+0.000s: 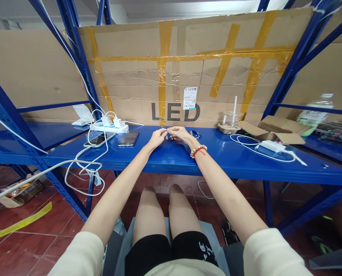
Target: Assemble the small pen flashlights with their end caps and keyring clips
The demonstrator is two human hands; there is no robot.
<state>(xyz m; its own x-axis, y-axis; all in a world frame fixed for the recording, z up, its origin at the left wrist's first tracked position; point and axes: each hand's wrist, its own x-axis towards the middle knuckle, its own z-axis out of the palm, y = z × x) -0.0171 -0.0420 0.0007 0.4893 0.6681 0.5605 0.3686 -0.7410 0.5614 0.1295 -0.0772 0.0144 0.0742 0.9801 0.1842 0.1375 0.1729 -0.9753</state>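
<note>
Both hands meet over the blue shelf (165,158), near its back edge. My left hand (158,137) has its fingers pinched together at the fingertips of my right hand (179,132). My right hand's fingers are also closed; whatever either hand holds is too small to name. Under my right hand lie small dark pieces, partly hidden by it. Just right of that hand sits a small group of blue and metallic parts (195,134). A beaded bracelet and a red string (199,151) circle my right wrist.
Left on the shelf are a white power strip (109,127), two phones (128,138) and looped white cables. To the right stand a plastic cup with a straw (231,119), a white adapter (273,146), an open carton (283,126) and a bottle (317,111). Cardboard (130,80) rises behind.
</note>
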